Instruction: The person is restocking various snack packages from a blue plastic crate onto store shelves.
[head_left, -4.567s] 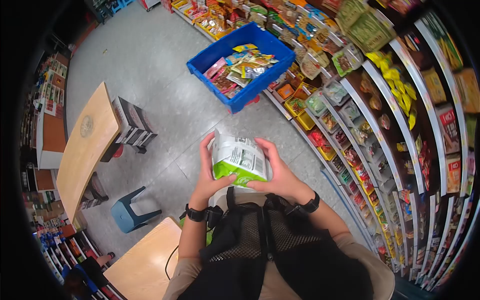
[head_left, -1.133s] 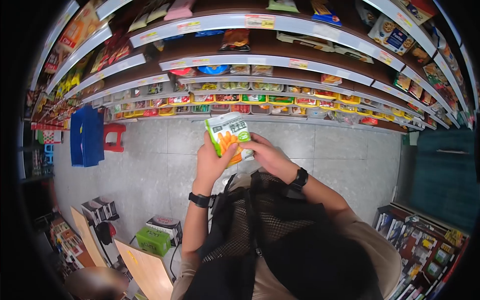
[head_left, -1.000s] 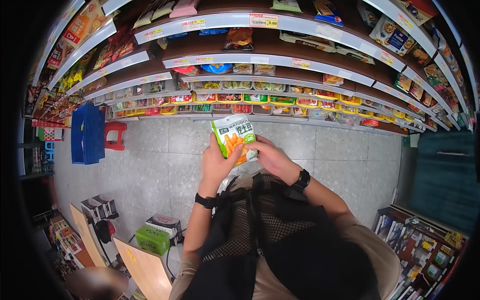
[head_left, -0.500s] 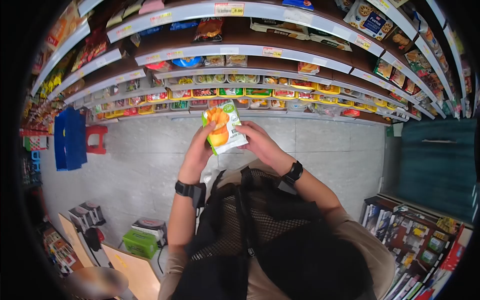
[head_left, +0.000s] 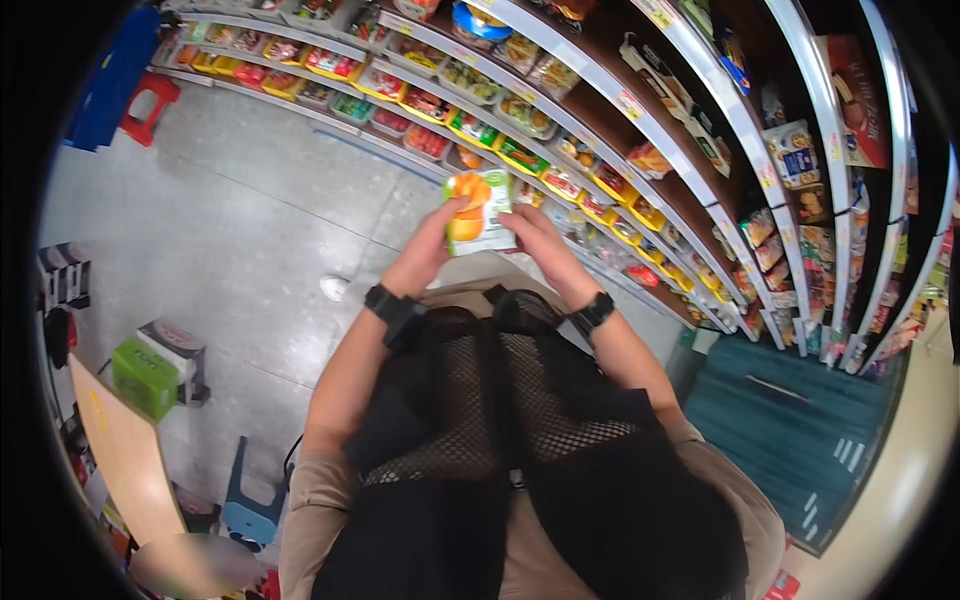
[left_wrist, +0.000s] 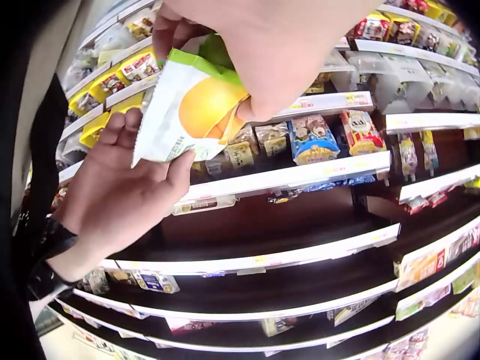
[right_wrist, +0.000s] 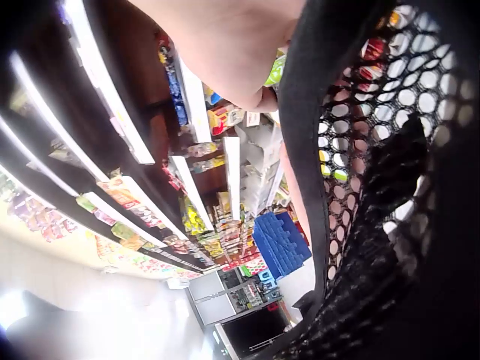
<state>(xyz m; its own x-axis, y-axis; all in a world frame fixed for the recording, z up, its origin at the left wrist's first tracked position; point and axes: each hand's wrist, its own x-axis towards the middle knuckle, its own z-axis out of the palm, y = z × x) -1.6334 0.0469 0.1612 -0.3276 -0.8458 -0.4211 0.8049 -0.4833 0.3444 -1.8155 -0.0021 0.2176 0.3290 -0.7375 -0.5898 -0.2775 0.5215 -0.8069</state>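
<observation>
A small white-and-green snack bag, printed with orange potato pieces, is held out in front of the body. My left hand pinches its left side, thumb over the printed face. On the opposite edge, my right hand grips with the thumb in front and the fingers behind. The left wrist view shows the bag close up, the left hand above it and the right hand below. Only a green sliver of the bag shows beside the right hand in the right wrist view.
Curved snack shelves run diagonally just beyond the hands. At far left are a blue crate and a red stool. A green box, a wooden tabletop and a blue stool stand at lower left.
Both hands have turned the snack bag from its back to its printed front, then upside down. The head view has swung from the blue crate to the shelves, which now slant across the picture.
</observation>
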